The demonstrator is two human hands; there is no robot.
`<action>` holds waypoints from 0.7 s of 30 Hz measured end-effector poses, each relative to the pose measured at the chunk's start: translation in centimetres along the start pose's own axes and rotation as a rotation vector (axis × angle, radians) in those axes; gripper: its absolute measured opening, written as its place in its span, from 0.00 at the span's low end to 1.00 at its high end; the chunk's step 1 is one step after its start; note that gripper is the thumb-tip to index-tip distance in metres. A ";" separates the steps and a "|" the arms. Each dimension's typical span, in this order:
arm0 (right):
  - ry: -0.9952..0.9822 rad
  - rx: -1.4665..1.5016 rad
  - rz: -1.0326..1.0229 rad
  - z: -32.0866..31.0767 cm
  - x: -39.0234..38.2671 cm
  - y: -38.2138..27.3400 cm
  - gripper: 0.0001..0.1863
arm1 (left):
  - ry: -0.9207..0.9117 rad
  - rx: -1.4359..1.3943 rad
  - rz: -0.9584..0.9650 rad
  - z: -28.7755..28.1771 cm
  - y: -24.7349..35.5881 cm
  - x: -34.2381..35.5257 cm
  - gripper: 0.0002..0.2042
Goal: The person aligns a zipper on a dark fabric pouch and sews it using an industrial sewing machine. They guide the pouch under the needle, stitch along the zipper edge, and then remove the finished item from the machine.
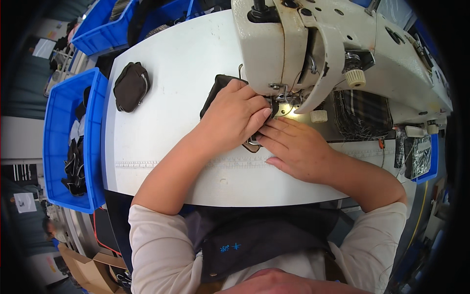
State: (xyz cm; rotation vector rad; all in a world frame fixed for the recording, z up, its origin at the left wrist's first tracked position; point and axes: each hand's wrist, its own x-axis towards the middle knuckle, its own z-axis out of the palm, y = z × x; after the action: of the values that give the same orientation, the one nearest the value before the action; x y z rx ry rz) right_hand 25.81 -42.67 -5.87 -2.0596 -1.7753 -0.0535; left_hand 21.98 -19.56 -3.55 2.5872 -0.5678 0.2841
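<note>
A dark brown fabric pouch [215,89] with a zipper edge lies under the needle area of a white sewing machine [262,54]. My left hand [232,115] is closed over the pouch, fingers curled on it and thumb toward the zipper. Beside it, my right hand [298,149] lies flat, its fingers stretched toward the lit needle plate and their tips against the pouch's near right edge. Both hands cover much of the pouch, and a small brown tab [252,147] pokes out below them. The presser foot [286,97] sits just beyond my fingers.
A second dark zipped pouch [131,87] rests at the table's left. Stacked dark fabric pieces [363,113] lie right of the needle. A blue bin [100,142] with dark pieces stands beyond the left edge; another blue bin [100,32] is at back left. A printed ruler strip [147,164] crosses the table.
</note>
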 end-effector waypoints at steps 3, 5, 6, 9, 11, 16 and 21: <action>0.022 -0.002 -0.016 0.0 -0.2 0.0 0.28 | -0.032 0.016 -0.008 -0.9 -0.8 -0.4 0.11; 0.000 0.025 0.003 -0.4 -0.3 -0.1 0.27 | -0.064 -0.064 0.064 -2.0 -0.8 -0.6 0.13; -0.008 0.039 0.014 -0.5 -0.3 -0.1 0.27 | -0.082 -0.104 0.102 -2.4 -0.7 -0.6 0.14; 0.067 0.020 -0.034 -0.1 -0.4 0.2 0.26 | -0.151 -0.263 0.146 -2.9 0.6 -0.5 0.18; 0.064 0.029 -0.022 0.1 -0.5 0.1 0.26 | -0.169 -0.129 0.094 -2.9 1.7 -0.9 0.14; 0.050 -0.013 -0.068 -0.1 -0.2 0.3 0.26 | -0.173 0.063 -0.089 -1.7 2.6 -1.5 0.14; 0.085 0.023 -0.057 0.3 -0.4 0.6 0.25 | -0.167 -0.066 -0.113 -1.3 2.3 -1.4 0.14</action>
State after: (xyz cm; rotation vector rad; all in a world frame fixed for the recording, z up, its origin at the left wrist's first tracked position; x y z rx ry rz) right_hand 26.20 -43.04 -6.42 -1.9606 -1.7747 -0.1351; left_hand 19.61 -20.26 -1.88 2.5826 -0.4770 0.0113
